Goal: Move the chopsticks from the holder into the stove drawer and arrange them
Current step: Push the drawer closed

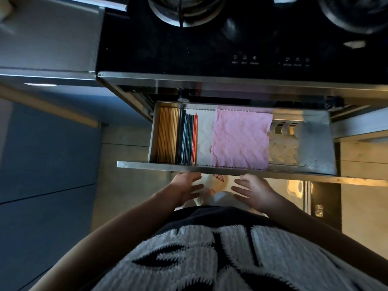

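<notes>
The steel stove drawer (319, 143) stands pulled out under the black cooktop. At its left end lie several light wooden chopsticks (167, 135) side by side, lengthwise front to back. Right beside them lie several dark, green and red chopsticks (190, 139), also lined up. My left hand (185, 189) and my right hand (251, 191) hover just below the drawer's front edge (147, 164), fingers spread and straight, holding nothing. No chopstick holder is in view.
A white cloth (204, 141) and a pink cloth (240, 139) lie in the drawer's middle. A perforated metal rack (285, 141) fills its right part. Above is the black cooktop (210, 45) with two burners. A grey counter (48, 38) and blue cabinet doors (46, 156) are at left.
</notes>
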Demonstrator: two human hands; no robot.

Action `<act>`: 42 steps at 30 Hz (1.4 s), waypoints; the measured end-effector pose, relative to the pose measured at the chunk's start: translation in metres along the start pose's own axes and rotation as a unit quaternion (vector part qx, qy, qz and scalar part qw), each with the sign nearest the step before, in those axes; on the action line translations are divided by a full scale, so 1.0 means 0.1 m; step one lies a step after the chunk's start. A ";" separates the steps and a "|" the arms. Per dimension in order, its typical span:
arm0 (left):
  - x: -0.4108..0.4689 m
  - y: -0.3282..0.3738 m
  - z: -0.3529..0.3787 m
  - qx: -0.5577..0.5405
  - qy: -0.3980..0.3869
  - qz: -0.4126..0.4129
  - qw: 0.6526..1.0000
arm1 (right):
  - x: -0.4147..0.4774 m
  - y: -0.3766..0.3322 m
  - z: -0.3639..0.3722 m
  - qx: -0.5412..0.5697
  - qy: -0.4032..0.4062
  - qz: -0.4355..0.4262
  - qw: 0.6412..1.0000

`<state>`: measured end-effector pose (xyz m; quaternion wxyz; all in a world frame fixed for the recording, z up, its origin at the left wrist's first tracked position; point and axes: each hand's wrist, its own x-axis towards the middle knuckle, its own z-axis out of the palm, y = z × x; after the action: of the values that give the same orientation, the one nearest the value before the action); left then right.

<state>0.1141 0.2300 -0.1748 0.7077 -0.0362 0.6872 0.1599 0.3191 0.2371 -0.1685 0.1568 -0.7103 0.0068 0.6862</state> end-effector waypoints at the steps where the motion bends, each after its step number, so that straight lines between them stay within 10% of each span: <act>1: -0.02 0.00 0.01 -0.016 0.001 -0.003 1.000 | 0.01 0.00 -0.01 0.012 0.000 0.003 1.000; 42: 0.38 1.36 0.79 -0.002 -0.006 0.142 0.990 | 0.59 -1.69 0.49 0.185 -0.015 -0.066 0.980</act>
<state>0.1523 0.3870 -0.1851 0.6818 0.0612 0.6810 0.2602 0.3132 0.4215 -0.1905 0.3308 -0.6573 0.0844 0.6719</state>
